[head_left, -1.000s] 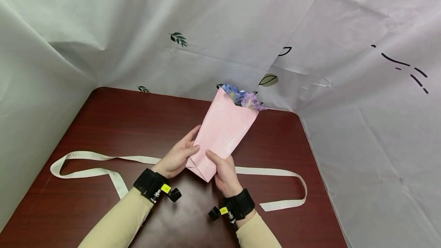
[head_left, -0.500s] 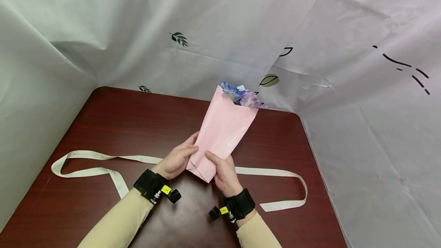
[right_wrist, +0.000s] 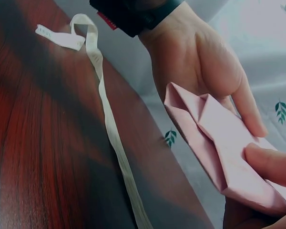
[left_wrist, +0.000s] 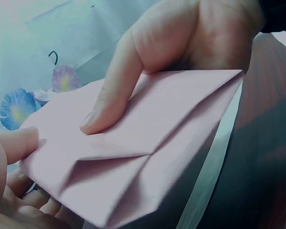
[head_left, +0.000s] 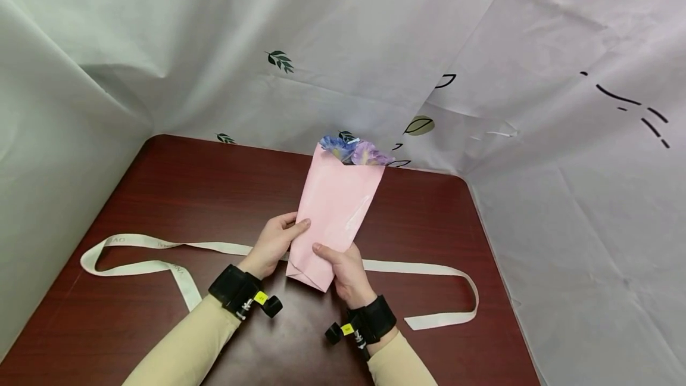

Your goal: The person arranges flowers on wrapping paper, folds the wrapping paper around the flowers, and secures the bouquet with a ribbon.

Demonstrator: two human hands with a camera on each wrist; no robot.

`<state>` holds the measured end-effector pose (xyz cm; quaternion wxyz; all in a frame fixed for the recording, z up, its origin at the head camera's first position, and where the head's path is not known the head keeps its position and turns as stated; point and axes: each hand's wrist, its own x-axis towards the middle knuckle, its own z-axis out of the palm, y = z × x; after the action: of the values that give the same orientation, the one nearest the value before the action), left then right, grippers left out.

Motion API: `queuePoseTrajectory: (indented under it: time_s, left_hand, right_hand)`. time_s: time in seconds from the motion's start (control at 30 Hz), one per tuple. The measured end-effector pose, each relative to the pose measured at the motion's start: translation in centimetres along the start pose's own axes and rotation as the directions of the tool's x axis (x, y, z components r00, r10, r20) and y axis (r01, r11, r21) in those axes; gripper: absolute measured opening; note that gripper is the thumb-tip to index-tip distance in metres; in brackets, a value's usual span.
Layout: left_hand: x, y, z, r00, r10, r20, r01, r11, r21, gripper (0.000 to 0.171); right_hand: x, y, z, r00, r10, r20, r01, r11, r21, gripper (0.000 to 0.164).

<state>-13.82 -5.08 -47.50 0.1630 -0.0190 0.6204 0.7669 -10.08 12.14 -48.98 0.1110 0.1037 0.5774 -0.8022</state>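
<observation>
A pink paper wrap (head_left: 336, 213) with a folded bottom holds blue (head_left: 339, 149) and purple (head_left: 370, 153) flowers, whose heads show above its top edge. It leans over the table with the flowers pointing away. My left hand (head_left: 273, 246) grips its left side low down, thumb in front and fingers behind. On the lower right side, my right hand (head_left: 345, 270) holds it the same way, its fingers mostly hidden behind. The folded paper bottom (left_wrist: 128, 176) faces the left wrist camera, with the right hand (left_wrist: 167, 38) across it. A white ribbon (head_left: 423, 267) passes beneath.
The ribbon's left part (head_left: 139, 242) loops across the dark red table (head_left: 230, 177) and bears faint lettering. Its right end (head_left: 439, 318) curls back near the right edge. White cloth (head_left: 225, 46) with leaf prints hangs behind and along both sides.
The wrap has turned more upright, its flowers moving left and its bottom shifting slightly nearer. My left hand has shifted its hold slightly. The ribbon lies as before.
</observation>
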Motion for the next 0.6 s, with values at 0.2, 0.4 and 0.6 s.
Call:
queuePoseTrajectory:
  time_s: [0.2,0.4,0.6]
  left_hand:
    - [0.0,-0.2,-0.3,1.0,-0.003,-0.019,0.003,1.0,0.007,0.048]
    - [0.0,-0.6,-0.6,0.999,-0.009,-0.041,0.01,0.999,0.037,0.049]
    - [0.0,-1.2,-0.9,0.999,-0.026,-0.026,0.028,0.998,0.053,0.047]
  right_hand:
    - [0.1,0.2,-0.3,1.0,0.014,0.023,-0.013,0.999,-0.042,0.052]
    - [0.1,0.2,-0.6,0.998,0.023,0.051,-0.021,0.999,-0.042,0.051]
    - [-0.1,0.3,-1.0,0.998,0.031,0.05,-0.027,0.997,-0.067,0.051]
